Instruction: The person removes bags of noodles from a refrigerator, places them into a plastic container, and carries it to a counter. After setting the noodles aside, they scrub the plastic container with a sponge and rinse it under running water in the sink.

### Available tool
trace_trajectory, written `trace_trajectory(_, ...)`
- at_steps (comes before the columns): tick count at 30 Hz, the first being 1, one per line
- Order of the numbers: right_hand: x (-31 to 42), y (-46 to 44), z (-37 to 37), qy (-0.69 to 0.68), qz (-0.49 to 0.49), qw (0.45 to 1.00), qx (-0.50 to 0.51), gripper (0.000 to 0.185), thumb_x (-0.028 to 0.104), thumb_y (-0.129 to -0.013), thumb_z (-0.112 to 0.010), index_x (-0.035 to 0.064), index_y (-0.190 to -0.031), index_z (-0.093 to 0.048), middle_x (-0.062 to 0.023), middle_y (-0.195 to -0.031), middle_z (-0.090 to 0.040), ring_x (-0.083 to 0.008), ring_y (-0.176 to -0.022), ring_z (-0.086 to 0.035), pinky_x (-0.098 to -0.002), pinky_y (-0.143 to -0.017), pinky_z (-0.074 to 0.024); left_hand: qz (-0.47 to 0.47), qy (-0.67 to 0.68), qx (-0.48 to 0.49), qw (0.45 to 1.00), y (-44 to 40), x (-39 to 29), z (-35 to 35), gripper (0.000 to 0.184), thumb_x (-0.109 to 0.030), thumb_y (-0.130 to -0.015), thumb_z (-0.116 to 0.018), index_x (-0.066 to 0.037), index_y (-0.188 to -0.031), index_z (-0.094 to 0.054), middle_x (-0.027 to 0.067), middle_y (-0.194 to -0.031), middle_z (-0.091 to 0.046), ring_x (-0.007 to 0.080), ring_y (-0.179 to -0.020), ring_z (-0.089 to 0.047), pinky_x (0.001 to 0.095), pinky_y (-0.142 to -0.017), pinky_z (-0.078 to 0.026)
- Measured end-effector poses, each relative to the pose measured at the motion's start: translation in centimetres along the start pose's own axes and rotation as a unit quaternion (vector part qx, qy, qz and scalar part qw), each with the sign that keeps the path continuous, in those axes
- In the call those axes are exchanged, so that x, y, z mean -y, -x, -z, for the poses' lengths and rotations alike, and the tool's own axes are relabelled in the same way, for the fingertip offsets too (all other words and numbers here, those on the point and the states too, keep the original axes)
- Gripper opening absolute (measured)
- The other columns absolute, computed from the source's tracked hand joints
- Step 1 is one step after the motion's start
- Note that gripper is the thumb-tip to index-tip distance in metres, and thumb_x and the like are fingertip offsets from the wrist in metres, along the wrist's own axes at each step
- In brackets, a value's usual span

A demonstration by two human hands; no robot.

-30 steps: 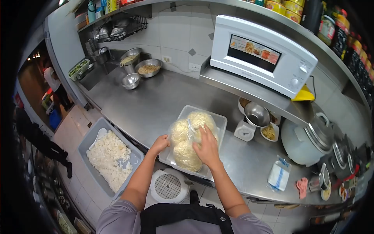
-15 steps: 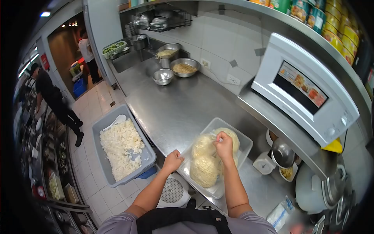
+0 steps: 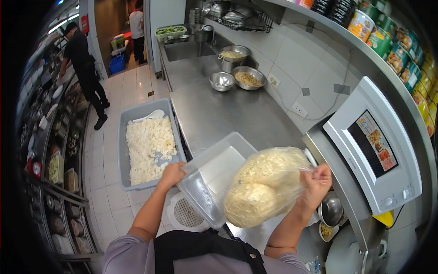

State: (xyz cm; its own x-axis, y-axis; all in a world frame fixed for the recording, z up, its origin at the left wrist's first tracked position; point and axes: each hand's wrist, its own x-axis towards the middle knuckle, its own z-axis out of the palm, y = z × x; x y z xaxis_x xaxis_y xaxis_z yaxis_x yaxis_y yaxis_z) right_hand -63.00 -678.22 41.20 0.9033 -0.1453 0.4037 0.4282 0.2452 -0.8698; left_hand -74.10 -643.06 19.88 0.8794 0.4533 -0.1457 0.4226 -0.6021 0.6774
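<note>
My left hand (image 3: 173, 175) is closed on the left rim of a clear plastic container (image 3: 191, 171), which is tilted over the counter's front edge. My right hand (image 3: 316, 183) pinches the gathered neck of a clear plastic bag (image 3: 262, 187). Rounded clumps of pale yellow food, perhaps noodles, fill this bag. It hangs over the container's right side and hides part of it. Whether the bag still touches the container, I cannot tell. The container's visible floor holds nothing.
To the left stands a grey tub (image 3: 122, 150) of white rice with a white scoop. Metal bowls (image 3: 222, 82) sit near the sink. On the right, a white oven (image 3: 378, 146) rests on a shelf. A person (image 3: 82, 64) works at the far left; another stands in the doorway.
My right hand has lifted the bag from the container and moved right. My left hand now holds the container's rim, and the container has tilted. The view has shifted too.
</note>
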Motion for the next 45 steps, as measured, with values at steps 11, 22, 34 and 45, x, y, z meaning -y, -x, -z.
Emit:
trace_trajectory(11, -7.6, 1.3, 5.2, 0.253, 0.033, 0.958, 0.128, 0.021, -0.007, -0.051, -0.046, 0.0062, -0.065, -0.038, 0.0018, -0.065, -0.034, -0.009, -0.061, -0.035, -0.0209, -0.059, -0.0322, 0.102, 0.028, -0.174, 0.979, 5.5, 5.3, 7.3, 0.034, -0.032, -0.091, -0.05, -0.001, -0.1, -0.058, 0.0251, -0.089, -0.062, 0.0418, -0.089, -0.058, 0.0466, -0.079, -0.045)
trace_trajectory(22, -17.9, 2.8, 5.0, 0.567, 0.004, 0.818, 0.1, 0.036, -0.001, -0.064, -0.049, 0.0021, -0.099, -0.056, -0.0201, -0.09, -0.061, -0.036, -0.087, -0.058, -0.0396, -0.085, -0.0433, 0.114, 0.151, -0.333, 0.924, 14.8, 16.8, 16.6, 0.028, -0.03, -0.092, -0.051, -0.002, -0.094, -0.056, 0.0225, -0.074, -0.059, 0.039, -0.074, -0.058, 0.0418, -0.065, -0.045)
trace_trajectory(34, -10.6, 31.7, -40.5, 0.28, -0.118, 0.862, 0.407, 0.049, 0.029, -0.091, -0.055, 0.0007, -0.13, -0.045, -0.0167, -0.134, -0.046, -0.0246, -0.124, -0.042, -0.0343, -0.101, -0.0336, 0.083, 0.288, -0.407, 0.863, 22.7, 35.9, 36.1, 0.029, -0.026, -0.095, -0.049, -0.001, -0.105, -0.06, 0.0002, -0.069, -0.054, 0.0069, -0.062, -0.044, 0.0226, -0.056, -0.036)
trace_trajectory(45, -20.3, 42.5, -58.1, 0.149, -0.381, 0.762, 0.502, 0.067, 0.016, -0.08, -0.05, 0.0063, -0.14, -0.024, -0.0138, -0.121, -0.049, -0.0266, -0.088, -0.062, -0.0369, -0.053, -0.0554, 0.12, 0.246, -0.271, 0.923, 15.4, 46.9, 44.9, 0.035, -0.03, -0.093, -0.051, 0.0, -0.111, -0.056, 0.0051, -0.083, -0.062, 0.0119, -0.071, -0.052, 0.0258, -0.066, -0.042)
